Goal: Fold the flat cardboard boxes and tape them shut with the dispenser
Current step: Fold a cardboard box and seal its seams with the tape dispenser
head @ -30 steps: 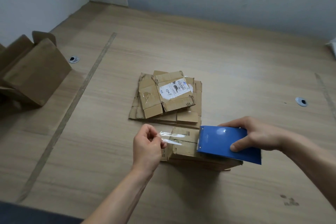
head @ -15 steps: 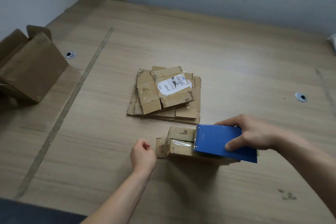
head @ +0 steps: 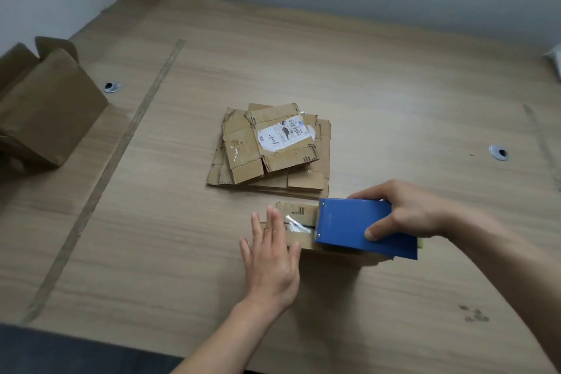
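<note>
A small folded cardboard box (head: 299,212) lies on the wooden table near the front centre. My right hand (head: 406,212) grips a blue tape dispenser (head: 361,228) that rests on top of the box, with clear tape (head: 296,225) stretched from its left end across the box's seam. My left hand (head: 270,252) lies flat with straight fingers pressed against the box's left end, over the tape. Behind the box sits a stack of flat cardboard boxes (head: 273,149), the top one bearing a white shipping label.
A large open cardboard box (head: 45,106) stands at the table's left edge. Two metal cable grommets (head: 112,86) (head: 498,152) are set into the wooden table (head: 394,85). White walls close off the back and left.
My left hand let go of the pinched tape end, closed briefly, then opened flat against the box's left end. The dispenser stayed on the box.
</note>
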Motion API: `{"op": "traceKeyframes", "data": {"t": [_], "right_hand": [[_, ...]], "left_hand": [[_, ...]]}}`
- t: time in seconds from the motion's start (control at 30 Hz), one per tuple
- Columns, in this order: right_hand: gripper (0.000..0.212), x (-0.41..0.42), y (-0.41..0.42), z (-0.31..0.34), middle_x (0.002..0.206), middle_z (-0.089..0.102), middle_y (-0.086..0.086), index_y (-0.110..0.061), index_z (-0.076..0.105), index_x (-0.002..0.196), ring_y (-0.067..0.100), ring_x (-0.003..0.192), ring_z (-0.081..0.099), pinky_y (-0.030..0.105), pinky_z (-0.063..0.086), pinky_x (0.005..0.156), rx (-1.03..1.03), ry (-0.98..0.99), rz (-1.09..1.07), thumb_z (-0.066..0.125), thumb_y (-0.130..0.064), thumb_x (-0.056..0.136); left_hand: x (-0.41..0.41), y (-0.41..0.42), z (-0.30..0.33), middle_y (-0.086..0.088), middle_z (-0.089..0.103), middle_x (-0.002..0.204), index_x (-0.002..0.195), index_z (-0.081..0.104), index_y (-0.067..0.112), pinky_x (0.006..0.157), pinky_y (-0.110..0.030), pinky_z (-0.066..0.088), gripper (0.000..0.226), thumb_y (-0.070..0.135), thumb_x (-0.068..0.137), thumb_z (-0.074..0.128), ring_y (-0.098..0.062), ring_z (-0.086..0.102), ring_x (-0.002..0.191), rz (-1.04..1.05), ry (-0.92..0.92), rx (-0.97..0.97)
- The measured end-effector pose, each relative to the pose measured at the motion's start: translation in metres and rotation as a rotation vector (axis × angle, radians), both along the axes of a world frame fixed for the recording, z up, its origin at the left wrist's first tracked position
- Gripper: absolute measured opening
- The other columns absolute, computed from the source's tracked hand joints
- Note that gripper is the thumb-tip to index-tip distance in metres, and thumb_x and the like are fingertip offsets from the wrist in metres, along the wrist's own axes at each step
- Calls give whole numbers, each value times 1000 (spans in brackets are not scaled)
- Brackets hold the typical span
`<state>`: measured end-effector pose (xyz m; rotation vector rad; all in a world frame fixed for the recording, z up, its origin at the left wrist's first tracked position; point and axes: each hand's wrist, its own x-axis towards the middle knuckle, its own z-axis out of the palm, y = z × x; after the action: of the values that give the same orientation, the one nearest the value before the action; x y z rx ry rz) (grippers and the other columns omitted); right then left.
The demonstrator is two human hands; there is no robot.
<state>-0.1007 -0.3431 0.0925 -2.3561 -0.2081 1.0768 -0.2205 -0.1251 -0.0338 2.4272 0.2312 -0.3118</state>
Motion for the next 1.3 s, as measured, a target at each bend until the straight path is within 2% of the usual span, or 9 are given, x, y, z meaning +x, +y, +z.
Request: {"op": "traceKeyframes", "data": {"t": [0.17, 0.23, 0.33, 0.4, 0.6, 0.7, 0.8, 0.97, 1.3], "right_hand": [[55, 2, 4, 1, 106, 69, -14, -49, 68, 115, 10, 92, 66, 24, 48, 70, -1, -1, 8, 82, -35, 63], [53, 2, 4, 2, 108, 68, -13, -45, 67, 119, 11, 94, 65, 25, 49, 72, -8, 8, 12, 84, -28, 72], [50, 3, 3, 2, 109, 67, -12, -42, 66, 122, 12, 94, 64, 24, 50, 73, -19, -1, 31, 83, -22, 79], [50, 3, 2, 2, 109, 67, -12, -40, 65, 124, 12, 94, 64, 23, 49, 71, -17, -3, 46, 82, -21, 81], [49, 10, -5, 4, 113, 68, -11, -42, 60, 129, 12, 99, 66, 25, 52, 79, 2, 55, 125, 79, -28, 86], [53, 11, -20, 7, 114, 72, -12, -42, 63, 127, 12, 103, 68, 29, 56, 89, 50, 110, 121, 81, -37, 77], [59, 10, -47, 12, 109, 74, -15, -43, 64, 126, 7, 100, 69, 25, 54, 87, 36, 129, 145, 78, -44, 68], [60, 2, -95, 17, 107, 74, -12, -45, 65, 127, 12, 99, 70, 38, 56, 94, 1, 173, 160, 78, -44, 68], [63, 6, -143, 19, 109, 73, -11, -49, 62, 128, 14, 101, 70, 43, 56, 96, -98, 225, 173, 77, -43, 68]], "left_hand": [[6, 7, 13, 7, -4, 166, 156, -11, 21, 122, -47, -5, 67, 39, 105, 29, -15, -19, 150, 2, 46, 18], [7, 7, 24, -1, -14, 165, 155, -16, 17, 122, -48, -6, 73, 43, 104, 30, -21, -24, 149, -38, 65, 129], [16, 0, 39, -4, -46, 151, 147, -31, 24, 119, -48, -16, 89, 58, 98, 36, -27, -44, 138, -281, -19, 324], [25, -5, 37, -3, -50, 147, 145, -33, 26, 116, -48, -19, 101, 68, 92, 41, -27, -46, 136, -447, -25, 377], [42, -2, 24, -6, -27, 162, 154, -19, 18, 119, -51, -9, 90, 58, 97, 38, -32, -26, 147, -564, -47, 537], [42, -2, 24, -6, -12, 165, 155, -16, 18, 119, -52, -5, 85, 54, 99, 36, -32, -13, 150, -577, -97, 581], [43, 2, 16, -7, 1, 165, 155, -15, 22, 119, -55, 1, 88, 60, 96, 38, -33, -3, 151, -577, -142, 575], [42, 4, 3, -12, 44, 149, 154, 14, 21, 105, -62, 35, 96, 66, 80, 56, -39, 40, 138, -602, -231, 603], [42, 5, -2, -12, 44, 148, 153, 21, 21, 102, -65, 37, 98, 64, 77, 66, -39, 41, 138, -603, -310, 658]]}}
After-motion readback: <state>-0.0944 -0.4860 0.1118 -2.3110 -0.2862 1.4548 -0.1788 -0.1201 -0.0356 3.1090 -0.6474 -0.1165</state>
